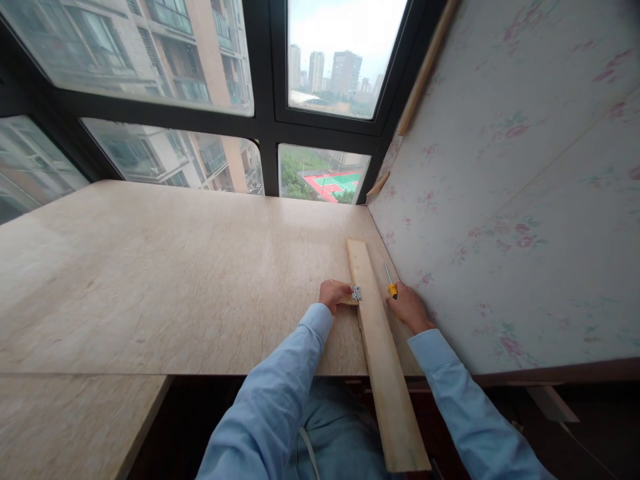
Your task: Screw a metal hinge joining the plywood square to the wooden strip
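Observation:
A long pale wooden board (384, 347) lies on the stone sill, its near end sticking out past the front edge over my lap. My left hand (333, 294) is closed around a short piece of wood (349, 301) butted against the board's left side. Where the two meet sits a small silver metal hinge (357, 293), beside my left fingertips. To the right of the board, my right hand (409, 308) grips a screwdriver (393, 288) by its yellow and black handle. Its metal shaft points away from me, toward the window, apart from the hinge.
The beige stone sill (190, 280) stretches left and back to the dark window frame (265, 127). Close on the right rises a wall with floral wallpaper (510, 220). A lower stone ledge (65, 420) is at the front left.

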`<state>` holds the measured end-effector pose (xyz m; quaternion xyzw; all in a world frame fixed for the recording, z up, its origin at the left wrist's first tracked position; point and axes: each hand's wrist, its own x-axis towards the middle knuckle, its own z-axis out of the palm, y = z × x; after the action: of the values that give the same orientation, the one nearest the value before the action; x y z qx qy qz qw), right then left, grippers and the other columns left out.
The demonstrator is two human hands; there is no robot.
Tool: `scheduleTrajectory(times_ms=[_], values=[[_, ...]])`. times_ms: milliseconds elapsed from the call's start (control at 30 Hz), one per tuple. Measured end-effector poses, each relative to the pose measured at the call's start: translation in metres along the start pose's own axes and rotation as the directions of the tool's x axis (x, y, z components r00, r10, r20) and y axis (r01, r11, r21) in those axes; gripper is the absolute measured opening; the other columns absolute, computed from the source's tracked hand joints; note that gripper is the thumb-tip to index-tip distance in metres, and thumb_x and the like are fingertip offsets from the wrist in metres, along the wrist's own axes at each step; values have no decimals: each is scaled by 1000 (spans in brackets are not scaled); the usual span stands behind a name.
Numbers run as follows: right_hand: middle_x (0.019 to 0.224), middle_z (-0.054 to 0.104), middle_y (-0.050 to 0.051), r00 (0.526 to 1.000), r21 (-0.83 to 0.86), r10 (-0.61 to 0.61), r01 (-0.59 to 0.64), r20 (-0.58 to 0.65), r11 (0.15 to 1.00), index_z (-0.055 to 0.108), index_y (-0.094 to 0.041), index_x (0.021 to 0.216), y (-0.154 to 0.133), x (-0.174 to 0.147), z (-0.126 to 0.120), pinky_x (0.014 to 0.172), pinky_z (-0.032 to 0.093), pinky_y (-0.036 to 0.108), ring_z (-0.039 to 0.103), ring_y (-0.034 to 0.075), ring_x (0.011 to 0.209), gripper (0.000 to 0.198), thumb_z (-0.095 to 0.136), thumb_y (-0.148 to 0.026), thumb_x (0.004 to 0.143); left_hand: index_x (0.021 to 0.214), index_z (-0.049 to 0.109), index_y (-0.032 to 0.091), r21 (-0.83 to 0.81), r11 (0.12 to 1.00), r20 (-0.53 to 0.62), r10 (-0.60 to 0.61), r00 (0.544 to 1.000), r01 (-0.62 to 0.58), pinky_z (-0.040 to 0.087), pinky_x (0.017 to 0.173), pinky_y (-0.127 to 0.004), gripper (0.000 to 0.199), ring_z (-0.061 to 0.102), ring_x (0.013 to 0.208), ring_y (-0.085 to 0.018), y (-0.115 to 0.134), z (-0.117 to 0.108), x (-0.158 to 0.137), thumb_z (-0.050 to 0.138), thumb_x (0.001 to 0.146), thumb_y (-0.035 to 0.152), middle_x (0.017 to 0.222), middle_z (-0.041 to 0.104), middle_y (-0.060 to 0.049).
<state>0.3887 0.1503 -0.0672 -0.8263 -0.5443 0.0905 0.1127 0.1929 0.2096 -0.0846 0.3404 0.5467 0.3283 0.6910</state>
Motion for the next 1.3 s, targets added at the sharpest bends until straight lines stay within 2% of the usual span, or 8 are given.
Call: scheduleTrajectory(times_ms=[167, 300, 433, 500, 667, 867, 1067, 1300], values=[[96, 71, 15, 997, 224, 57, -66, 47, 972, 68, -15, 103, 4, 11, -6, 76, 46, 31, 65, 27, 96, 27, 56, -15, 80, 67, 52, 19, 16, 1000, -19, -24, 1000, 24, 53, 58, -22, 22, 70, 83, -22, 2, 1, -1, 71, 58, 10, 74, 68, -1], [91, 73, 8, 991, 500, 71, -117, 111, 858, 56, -18, 129, 1, 5, -19, 62, 50, 27, 67, 18, 76, 44, 42, -20, 88, 68, 52, 19, 31, 999, -15, -36, 999, 37, 54, 62, -23, 23, 71, 88, -22, 3, 1, -3, 71, 58, 11, 81, 70, -1], [93, 73, 8, 961, 916, -26, -253, 274, 312, 63, -20, 119, -5, -19, -42, 52, 49, 22, 64, 14, 66, 40, 60, -26, 80, 67, 51, 19, 61, 997, -10, -36, 999, 36, 54, 61, -21, 21, 71, 88, -21, 5, 1, -5, 69, 61, 11, 81, 71, -1], [96, 73, 8, 946, 940, -82, -297, 314, 167, 69, -20, 108, -9, -32, -54, 52, 50, 21, 66, 14, 70, 34, 68, -26, 74, 65, 51, 18, 76, 996, -13, -37, 999, 38, 53, 60, -21, 20, 71, 88, -21, 6, 2, -6, 68, 62, 10, 80, 71, -1], [103, 73, 9, 945, 955, -159, -269, 286, 124, 73, -20, 100, -16, -55, -77, 82, 59, 36, 70, 22, 94, 30, 67, -25, 72, 63, 51, 19, 58, 998, -30, -9, 1000, 11, 54, 62, -22, 22, 71, 86, -22, 4, 1, -4, 70, 60, 9, 73, 68, 0], [118, 70, 7, 948, 993, -300, -114, 107, -5, 66, -28, 118, -27, -67, -95, 106, 47, 49, 65, 26, 113, 54, 63, -21, 64, 59, 52, 19, 10, 1000, -30, 22, 999, -22, 55, 63, -26, 24, 71, 86, -25, 0, 0, 2, 72, 55, 8, 63, 64, 1], [96, 73, 4, 965, 995, -263, 43, -18, 91, 62, -26, 115, -48, -74, -99, 79, 59, 33, 71, 19, 88, 52, 81, -28, 66, 57, 49, 19, 9, 1000, -15, 0, 1000, 0, 55, 63, -27, 24, 70, 84, -25, 1, 1, 2, 71, 55, 10, 61, 63, 1], [59, 61, -3, 961, 801, -96, 270, -260, 534, 67, -18, 94, -55, -68, -88, 47, 49, 21, 57, 11, 51, 40, 79, -48, 71, 58, 49, 18, 5, 1000, 12, -1, 1000, 1, 56, 65, -28, 24, 71, 85, -24, 0, -1, 3, 72, 55, 11, 61, 63, 1]])
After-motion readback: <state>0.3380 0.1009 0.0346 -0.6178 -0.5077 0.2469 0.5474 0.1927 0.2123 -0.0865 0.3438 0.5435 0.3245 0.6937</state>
